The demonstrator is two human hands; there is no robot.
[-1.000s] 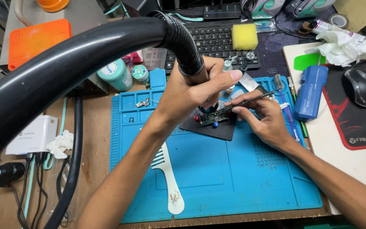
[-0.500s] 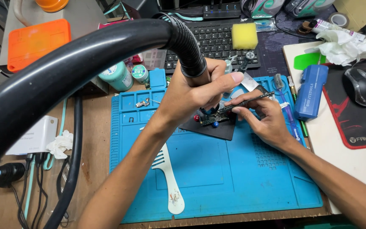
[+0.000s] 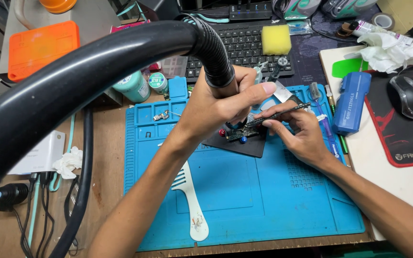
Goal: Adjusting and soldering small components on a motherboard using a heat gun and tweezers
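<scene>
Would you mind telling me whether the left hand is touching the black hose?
Touching: the head view shows the left hand wrapped around the ribbed end of the black hose.

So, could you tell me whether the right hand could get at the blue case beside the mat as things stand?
Probably yes: the blue case lies uncovered just beyond the right hand, nothing between them, though the hand holds tweezers.

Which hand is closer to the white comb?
The left hand. Its forearm stretches right above the white comb near the front of the blue mat, while it grips the black hose. The right hand holds tweezers farther right, past the small circuit board.
</scene>
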